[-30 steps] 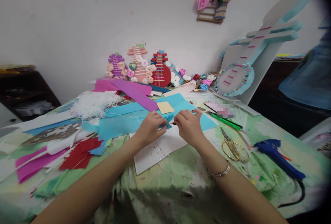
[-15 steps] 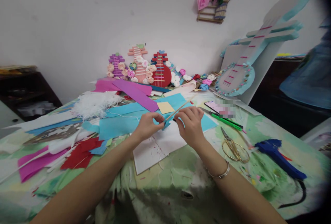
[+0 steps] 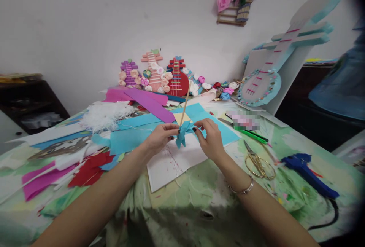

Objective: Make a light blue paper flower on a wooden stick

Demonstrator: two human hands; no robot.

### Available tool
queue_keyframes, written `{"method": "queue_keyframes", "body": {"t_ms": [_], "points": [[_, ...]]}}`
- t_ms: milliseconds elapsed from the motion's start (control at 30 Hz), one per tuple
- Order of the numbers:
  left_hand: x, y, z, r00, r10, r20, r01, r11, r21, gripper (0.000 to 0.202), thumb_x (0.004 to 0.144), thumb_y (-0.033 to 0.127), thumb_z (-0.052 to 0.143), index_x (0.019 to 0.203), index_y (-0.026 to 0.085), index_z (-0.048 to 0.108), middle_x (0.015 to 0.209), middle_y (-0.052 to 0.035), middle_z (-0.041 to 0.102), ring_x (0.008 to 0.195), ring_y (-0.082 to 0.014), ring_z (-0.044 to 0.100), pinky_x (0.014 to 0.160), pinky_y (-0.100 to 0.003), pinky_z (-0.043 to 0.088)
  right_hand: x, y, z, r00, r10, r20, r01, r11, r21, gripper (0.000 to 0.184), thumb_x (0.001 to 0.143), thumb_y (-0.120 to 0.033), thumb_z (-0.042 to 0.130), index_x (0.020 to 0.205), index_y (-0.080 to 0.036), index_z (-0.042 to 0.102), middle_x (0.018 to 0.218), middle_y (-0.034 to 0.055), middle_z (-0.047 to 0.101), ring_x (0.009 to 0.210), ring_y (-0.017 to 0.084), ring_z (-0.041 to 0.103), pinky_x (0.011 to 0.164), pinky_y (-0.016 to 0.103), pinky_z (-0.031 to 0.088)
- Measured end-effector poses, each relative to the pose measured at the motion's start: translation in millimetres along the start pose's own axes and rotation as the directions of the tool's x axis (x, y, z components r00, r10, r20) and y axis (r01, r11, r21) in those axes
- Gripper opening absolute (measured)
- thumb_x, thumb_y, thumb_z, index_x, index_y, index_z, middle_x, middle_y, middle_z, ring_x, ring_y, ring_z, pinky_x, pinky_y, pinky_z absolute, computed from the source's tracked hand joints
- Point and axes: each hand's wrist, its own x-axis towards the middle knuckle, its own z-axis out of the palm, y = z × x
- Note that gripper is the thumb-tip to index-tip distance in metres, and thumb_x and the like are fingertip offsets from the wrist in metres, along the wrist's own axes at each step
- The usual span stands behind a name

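- The left hand (image 3: 164, 136) has its thumb and fingers pinched together on the left side of a folded blue paper piece (image 3: 183, 134).
- The right hand (image 3: 209, 136) has its thumb and forefinger close together on the right edge of that same piece (a silver bracelet (image 3: 245, 192) circles this wrist).
- The blue paper piece is between the two hands, held above a white sheet (image 3: 171, 167) near the front of the table (image 3: 205, 182).
- A thin stick (image 3: 186, 104) rises from the blue paper piece, leaning slightly right; how the two join is hidden.
- Behind the hands, a small yellow square (image 3: 187, 118) lies on a large blue sheet (image 3: 201, 110), with one end of a purple strip (image 3: 152, 106) beside it.
- To the right of the right hand are a green pen (image 3: 251, 135) and a phone (image 3: 241, 117), partly blurred out.
- Nearer the front on that side lie gold-handled scissors (image 3: 256, 163), then a blue glue gun (image 3: 310, 174).
- Left of the left forearm, red paper (image 3: 91, 169) lies near a pile of white shreds (image 3: 105, 115).
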Motion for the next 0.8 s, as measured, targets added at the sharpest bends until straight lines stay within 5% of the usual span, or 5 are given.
{"method": "queue_keyframes", "body": {"t_ms": [633, 800], "points": [[10, -13, -8.5, 0.995, -0.082, 0.056, 0.088, 0.99, -0.109, 0.022, 0.054, 0.016, 0.075, 0.072, 0.011, 0.065, 0.064, -0.0018, 0.064, 0.055, -0.0095, 0.056, 0.058, -0.023, 0.039, 8, 9, 19, 0.976, 0.215, 0.025, -0.217, 0.968, 0.13, 0.009, 0.079, -0.021, 0.046, 0.081, -0.016, 0.053, 0.079, 0.0043, 0.056, 0.071, 0.015, 0.05, 0.069, 0.028, 0.038], [6, -12, -4.4, 0.989, -0.105, 0.106, 0.116, 0.989, -0.095, 0.02, 0.052, 0.015, 0.076, 0.069, 0.01, 0.065, 0.061, -0.002, 0.063, 0.053, -0.009, 0.054, 0.056, -0.023, 0.039, 31, -2, 18, 0.886, 0.46, 0.059, -0.448, 0.817, 0.364, 0.026, 0.075, -0.041, 0.055, 0.084, -0.017, 0.059, 0.079, 0.0043, 0.062, 0.067, 0.015, 0.051, 0.063, 0.027, 0.039]]}}
